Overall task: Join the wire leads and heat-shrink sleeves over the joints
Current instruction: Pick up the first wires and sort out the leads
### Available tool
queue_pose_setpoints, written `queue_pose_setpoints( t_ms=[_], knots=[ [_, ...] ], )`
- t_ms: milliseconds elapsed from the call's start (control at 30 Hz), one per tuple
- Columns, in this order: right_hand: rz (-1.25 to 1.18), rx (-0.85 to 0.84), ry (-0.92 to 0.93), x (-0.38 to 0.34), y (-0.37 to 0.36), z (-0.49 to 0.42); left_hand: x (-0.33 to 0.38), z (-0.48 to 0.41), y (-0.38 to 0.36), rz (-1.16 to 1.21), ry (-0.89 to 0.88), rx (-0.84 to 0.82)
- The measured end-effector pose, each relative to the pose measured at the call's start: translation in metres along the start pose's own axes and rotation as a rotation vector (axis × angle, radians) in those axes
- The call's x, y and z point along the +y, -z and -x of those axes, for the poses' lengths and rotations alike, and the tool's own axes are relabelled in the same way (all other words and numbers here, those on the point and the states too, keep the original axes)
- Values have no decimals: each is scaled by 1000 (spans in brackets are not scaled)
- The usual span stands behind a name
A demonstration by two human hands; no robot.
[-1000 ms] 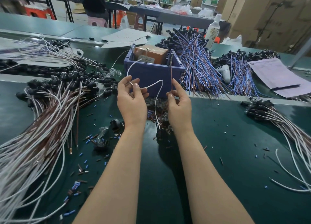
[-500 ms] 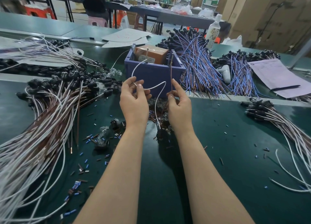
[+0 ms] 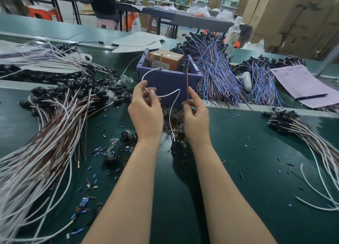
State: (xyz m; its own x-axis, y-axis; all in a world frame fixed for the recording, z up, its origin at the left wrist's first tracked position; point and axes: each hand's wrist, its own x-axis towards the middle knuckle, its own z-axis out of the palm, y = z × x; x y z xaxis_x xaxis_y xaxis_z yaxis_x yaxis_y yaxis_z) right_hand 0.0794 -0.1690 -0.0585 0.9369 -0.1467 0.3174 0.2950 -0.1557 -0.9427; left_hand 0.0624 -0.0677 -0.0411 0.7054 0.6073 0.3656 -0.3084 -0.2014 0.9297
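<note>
Two hands working above green mat (image 3: 238, 152), just in front of purple bin (image 3: 165, 82); left hand (image 3: 146, 115) pinching white lead (image 3: 170, 119) between thumb and forefinger, lead looping rightward then dropping between wrists; right hand (image 3: 197, 120) pinching brown lead (image 3: 187, 85), lead standing upright before bin; lower ends running into what is possibly black connector (image 3: 176, 146), partly hidden; cut sleeve pieces (image 3: 91, 186) lying scattered on mat; white-brown wire bundle (image 3: 45, 133) lying at left.
</note>
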Motion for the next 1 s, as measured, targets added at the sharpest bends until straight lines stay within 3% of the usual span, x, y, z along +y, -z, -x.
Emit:
queue_pose_setpoints(
  t_ms=[300,1000],
  knots=[
    [-35,16,-13,-1,-2,1,14,-5,5,-185,-220,20],
    [-44,23,0,1,-2,0,4,4,2,-52,-160,-83]
  ],
)
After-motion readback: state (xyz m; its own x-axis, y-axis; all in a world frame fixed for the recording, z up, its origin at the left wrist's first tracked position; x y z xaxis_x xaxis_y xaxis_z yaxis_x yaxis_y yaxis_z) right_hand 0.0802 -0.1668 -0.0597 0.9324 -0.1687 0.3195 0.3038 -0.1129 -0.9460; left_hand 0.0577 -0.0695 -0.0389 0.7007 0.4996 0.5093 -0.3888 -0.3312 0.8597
